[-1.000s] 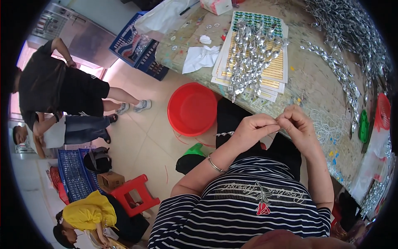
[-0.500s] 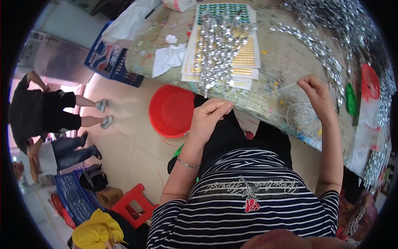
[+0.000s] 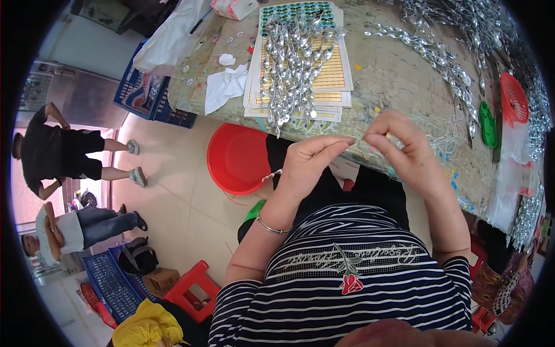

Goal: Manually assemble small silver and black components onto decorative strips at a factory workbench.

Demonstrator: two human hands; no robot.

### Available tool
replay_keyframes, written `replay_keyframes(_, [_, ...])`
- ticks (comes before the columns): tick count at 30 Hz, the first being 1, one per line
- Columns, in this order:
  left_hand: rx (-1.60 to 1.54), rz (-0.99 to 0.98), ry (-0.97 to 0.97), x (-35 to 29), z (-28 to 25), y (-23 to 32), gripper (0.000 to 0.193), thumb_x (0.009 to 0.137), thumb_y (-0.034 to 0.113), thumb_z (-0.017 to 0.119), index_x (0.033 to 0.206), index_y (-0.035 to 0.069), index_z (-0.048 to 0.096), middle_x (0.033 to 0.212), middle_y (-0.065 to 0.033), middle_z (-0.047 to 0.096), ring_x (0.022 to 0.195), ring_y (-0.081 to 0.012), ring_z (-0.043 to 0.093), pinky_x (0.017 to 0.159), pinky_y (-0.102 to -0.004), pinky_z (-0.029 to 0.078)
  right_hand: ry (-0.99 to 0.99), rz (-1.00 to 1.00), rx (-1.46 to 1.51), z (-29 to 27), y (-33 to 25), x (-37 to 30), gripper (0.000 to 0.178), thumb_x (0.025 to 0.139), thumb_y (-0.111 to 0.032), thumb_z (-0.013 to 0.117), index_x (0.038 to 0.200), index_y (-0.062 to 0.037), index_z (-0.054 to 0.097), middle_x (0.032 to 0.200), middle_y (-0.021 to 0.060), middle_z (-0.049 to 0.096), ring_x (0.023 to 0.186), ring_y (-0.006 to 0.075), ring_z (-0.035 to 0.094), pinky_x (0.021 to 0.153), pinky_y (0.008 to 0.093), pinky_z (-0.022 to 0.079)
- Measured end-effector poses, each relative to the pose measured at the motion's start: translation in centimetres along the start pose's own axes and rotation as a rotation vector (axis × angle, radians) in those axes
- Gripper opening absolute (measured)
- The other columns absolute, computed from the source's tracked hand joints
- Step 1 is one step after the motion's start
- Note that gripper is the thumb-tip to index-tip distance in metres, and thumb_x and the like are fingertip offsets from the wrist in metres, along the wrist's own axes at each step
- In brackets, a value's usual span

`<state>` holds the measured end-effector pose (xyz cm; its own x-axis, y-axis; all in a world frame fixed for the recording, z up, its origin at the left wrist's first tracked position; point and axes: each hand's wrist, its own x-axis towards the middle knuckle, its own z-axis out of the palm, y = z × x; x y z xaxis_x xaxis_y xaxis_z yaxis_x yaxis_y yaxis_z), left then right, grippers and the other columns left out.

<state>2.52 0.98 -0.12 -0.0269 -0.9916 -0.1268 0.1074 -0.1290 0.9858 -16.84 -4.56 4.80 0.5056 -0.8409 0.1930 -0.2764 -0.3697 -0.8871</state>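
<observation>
Thread [image 3: 359,139] — pinched between both hands.

white box [image 3: 234,7] at table's far edge, yellow sticker sheets [image 3: 332,72] mid-table

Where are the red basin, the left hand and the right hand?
red basin [image 3: 237,159]: head view, inside of the bowl.
left hand [image 3: 312,159]: head view, back of the hand.
right hand [image 3: 404,150]: head view, back of the hand.

Small craft workshop, cluttered worktable [image 3: 399,75], silver trinket strings [image 3: 295,63], crates [image 3: 141,95]
</observation>
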Motion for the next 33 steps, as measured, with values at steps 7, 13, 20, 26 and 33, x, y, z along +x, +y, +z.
replay_keyframes(7, [-0.090, 0.049, -0.078, -0.4, 0.5, -0.2, 0.015, 0.089, 0.010, 0.061, 0.096, 0.000, 0.070, 0.085, -0.0057, 0.069, 0.078, -0.0093, 0.062, 0.071, -0.0222, 0.051, -0.013, -0.075, -0.108, 1.1, 0.4, 0.1, 0.004, 0.083, -0.004, 0.064, 0.084, -0.0011, 0.062, 0.082, 0.0040, 0.058, 0.082, 0.0157, 0.055, 0.076, 0.0273, 0.042])
replay_keyframes(13, [-0.098, 0.025, -0.083, -0.9, 0.0, -0.2, 0.015, 0.090, 0.005, 0.059, 0.098, -0.003, 0.068, 0.083, -0.0079, 0.068, 0.074, -0.0109, 0.061, 0.071, -0.0230, 0.050, 0.058, 0.143, 0.163, 1.2, 0.9, -0.3, 0.004, 0.085, -0.005, 0.064, 0.085, -0.0011, 0.063, 0.085, 0.0017, 0.058, 0.082, 0.0108, 0.053, 0.077, 0.0260, 0.042])
replay_keyframes(20, [-0.093, 0.004, -0.080, -1.2, 0.1, -0.4, 0.015, 0.090, 0.005, 0.058, 0.098, -0.003, 0.068, 0.084, -0.0088, 0.068, 0.075, -0.0118, 0.062, 0.071, -0.0234, 0.050, 0.091, 0.215, 0.343, 1.7, 1.1, -0.3, 0.016, 0.092, -0.013, 0.058, 0.089, 0.0000, 0.066, 0.088, 0.0014, 0.059, 0.083, 0.0096, 0.053, 0.079, 0.0239, 0.042])
replay_keyframes(26, [-0.115, -0.010, -0.089, -1.2, 0.3, 0.3, 0.015, 0.090, 0.005, 0.058, 0.098, -0.004, 0.068, 0.088, -0.0110, 0.070, 0.084, -0.0141, 0.065, 0.076, -0.0251, 0.051, 0.060, 0.212, 0.265, 2.0, 0.7, -0.3, 0.018, 0.091, -0.014, 0.058, 0.090, 0.0004, 0.068, 0.085, 0.0025, 0.059, 0.082, 0.0106, 0.054, 0.076, 0.0248, 0.043])
replay_keyframes(33, [-0.105, -0.004, -0.100, -0.8, 0.1, 0.0, 0.015, 0.090, 0.006, 0.059, 0.097, -0.004, 0.069, 0.089, -0.0105, 0.070, 0.085, -0.0143, 0.065, 0.080, -0.0259, 0.051, 0.013, 0.046, 0.135, 2.2, 0.3, -0.4, 0.010, 0.085, -0.008, 0.065, 0.091, -0.0028, 0.071, 0.084, 0.0038, 0.060, 0.081, 0.0120, 0.055, 0.074, 0.0250, 0.043])
